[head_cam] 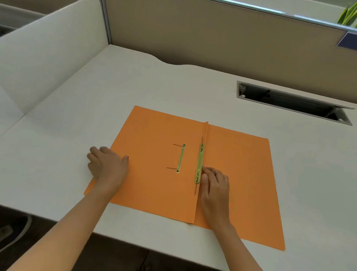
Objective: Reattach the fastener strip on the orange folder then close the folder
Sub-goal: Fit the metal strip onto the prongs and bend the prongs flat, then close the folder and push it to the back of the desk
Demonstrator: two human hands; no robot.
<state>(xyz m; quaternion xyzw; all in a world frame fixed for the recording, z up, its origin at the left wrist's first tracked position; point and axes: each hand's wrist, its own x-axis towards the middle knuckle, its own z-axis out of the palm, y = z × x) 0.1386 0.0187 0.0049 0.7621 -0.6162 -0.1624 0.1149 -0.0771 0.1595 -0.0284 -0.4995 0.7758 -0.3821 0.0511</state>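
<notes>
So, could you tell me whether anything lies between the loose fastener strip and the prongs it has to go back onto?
Nothing visible does. The fastener strip lies along the fold, touched by the right hand. Only bare orange folder separates it from the pronged base, whose two prongs point left. The left hand rests at the folder's left edge, clear.

Both bare forearms are reaching forward from the near edge of the orange folder (156,177). The left hand (107,166) is lying palm down across the folder's left edge, fingers spread loosely, thumb pointing inward onto the sheet. The right hand (215,186) is resting palm down just right of the folder's centre crease, fingers curled, their tips pressing against the crease line. Neither hand is gripping anything. The two hands are lying well apart.
</notes>
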